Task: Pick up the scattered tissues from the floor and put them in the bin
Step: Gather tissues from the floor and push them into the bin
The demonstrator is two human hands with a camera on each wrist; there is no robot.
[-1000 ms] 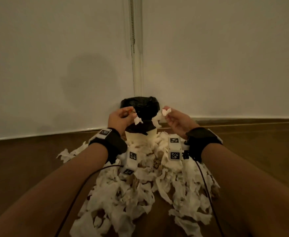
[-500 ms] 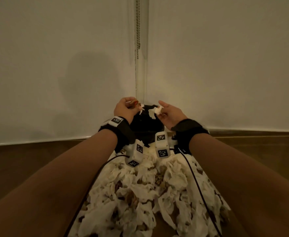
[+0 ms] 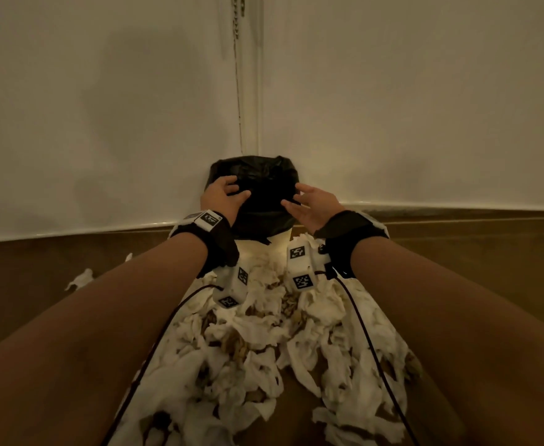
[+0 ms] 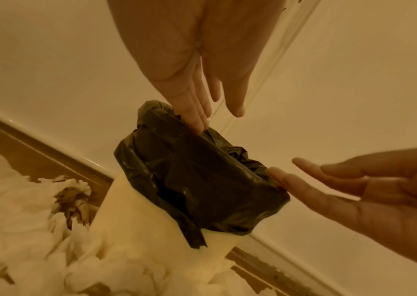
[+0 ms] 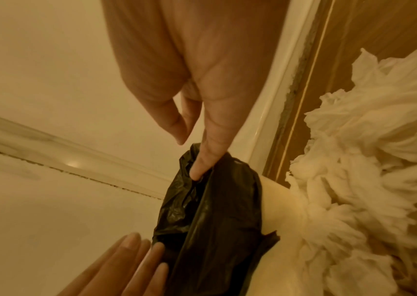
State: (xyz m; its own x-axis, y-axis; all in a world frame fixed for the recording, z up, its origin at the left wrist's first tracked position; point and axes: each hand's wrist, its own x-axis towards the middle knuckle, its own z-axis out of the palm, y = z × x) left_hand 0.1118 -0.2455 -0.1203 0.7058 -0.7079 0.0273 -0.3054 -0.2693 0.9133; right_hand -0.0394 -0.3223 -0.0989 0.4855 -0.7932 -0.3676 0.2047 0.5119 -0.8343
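Note:
A cream bin with a black liner (image 3: 257, 173) stands in the wall corner. My left hand (image 3: 235, 192) is at its left rim, fingers straight, tips touching the liner (image 4: 189, 180). My right hand (image 3: 293, 197) is open at the right rim, fingertips against the liner (image 5: 215, 210). Neither hand holds a tissue. In the left wrist view the left hand (image 4: 210, 112) reaches down onto the rim and the right hand (image 4: 303, 176) comes in from the right. A big pile of torn white tissues (image 3: 264, 333) covers the floor between my forearms, right up to the bin's base.
Two stray tissue scraps (image 3: 79, 280) lie on the brown floor to the left of the pile. White walls with a skirting board (image 3: 457, 206) close off the corner behind the bin. A bead chain (image 3: 237, 59) hangs down the corner.
Both hands pinched small tissue scraps above the bin before. Those scraps are gone from the fingers, and both hands have spread open onto the liner's rim.

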